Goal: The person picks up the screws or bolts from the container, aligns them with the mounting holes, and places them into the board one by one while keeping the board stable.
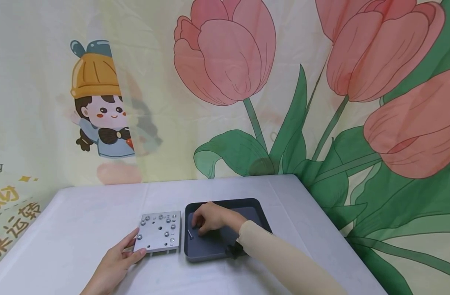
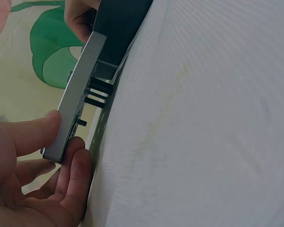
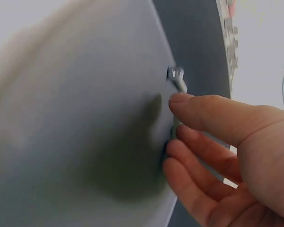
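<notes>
My left hand point(image 1: 118, 259) grips the near left corner of a silver metal plate point(image 1: 155, 242), thumb on one side and fingers on the other. Several screws sit in the plate's top face, and their shanks point(image 2: 95, 100) stick out underneath. Over the left part of a dark tray point(image 1: 225, 254), my right hand point(image 1: 212, 218) reaches down with bent fingers. A loose screw point(image 3: 176, 74) lies by the tray's left wall, close to the right thumb. Something small and blurred shows at the right fingertips; whether they pinch it I cannot tell.
Plate and tray stand side by side on a white-covered table point(image 1: 99, 205), with a narrow gap between them. A small black object point(image 1: 235, 250) shows at the right wrist, over the tray's near edge. Behind the table hangs a printed curtain point(image 1: 155, 82) with tulips.
</notes>
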`<state>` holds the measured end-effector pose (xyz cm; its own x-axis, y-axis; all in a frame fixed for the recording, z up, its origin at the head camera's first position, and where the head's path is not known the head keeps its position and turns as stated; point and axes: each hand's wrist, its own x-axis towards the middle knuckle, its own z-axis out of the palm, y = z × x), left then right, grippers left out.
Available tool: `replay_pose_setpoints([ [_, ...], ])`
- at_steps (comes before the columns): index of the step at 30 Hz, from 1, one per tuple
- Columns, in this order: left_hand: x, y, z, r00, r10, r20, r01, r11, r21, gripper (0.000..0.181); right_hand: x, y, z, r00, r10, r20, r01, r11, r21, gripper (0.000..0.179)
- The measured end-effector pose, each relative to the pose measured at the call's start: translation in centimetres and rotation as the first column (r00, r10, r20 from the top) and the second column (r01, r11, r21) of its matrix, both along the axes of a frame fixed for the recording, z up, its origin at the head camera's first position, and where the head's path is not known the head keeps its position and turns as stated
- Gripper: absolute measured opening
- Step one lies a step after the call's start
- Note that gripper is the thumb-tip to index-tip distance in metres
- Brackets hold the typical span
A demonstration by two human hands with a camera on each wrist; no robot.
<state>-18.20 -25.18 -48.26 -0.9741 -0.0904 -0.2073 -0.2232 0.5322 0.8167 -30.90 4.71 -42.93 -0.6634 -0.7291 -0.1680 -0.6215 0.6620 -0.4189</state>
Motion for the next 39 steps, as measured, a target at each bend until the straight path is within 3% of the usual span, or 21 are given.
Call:
replay_pose_setpoints([
  [7, -0.1, -0.1, -0.1, 1.0, -0.005, 0.0, 0.005, 1.0, 0.001, 0.092, 2.7, -0.5, 0.3, 0.996, -0.075, -0.046, 0.075, 0.997, -0.007, 0.022],
  [15, -0.1, -0.2, 0.0, 1.0, -0.001, 0.006, 0.001, 1.0, 0.028, 0.091, 4.7, -1.3, -0.9, 0.965, -0.239, -0.108, 0.229, 0.969, -0.096, 0.023],
  [27, 0.1, 0.0, 0.3, 1.0, 0.0, -0.003, 0.0, 0.999, 0.049, 0.089, 5.1, -1.6, -1.9, 0.944, -0.292, -0.153, 0.26, 0.945, -0.198, 0.01],
  [39, 0.1, 0.0, 0.3, 1.0, -0.001, -0.013, 0.002, 0.998, 0.059, 0.088, 4.0, 0.1, -2.2, 0.967, -0.215, -0.138, 0.182, 0.959, -0.216, 0.007],
])
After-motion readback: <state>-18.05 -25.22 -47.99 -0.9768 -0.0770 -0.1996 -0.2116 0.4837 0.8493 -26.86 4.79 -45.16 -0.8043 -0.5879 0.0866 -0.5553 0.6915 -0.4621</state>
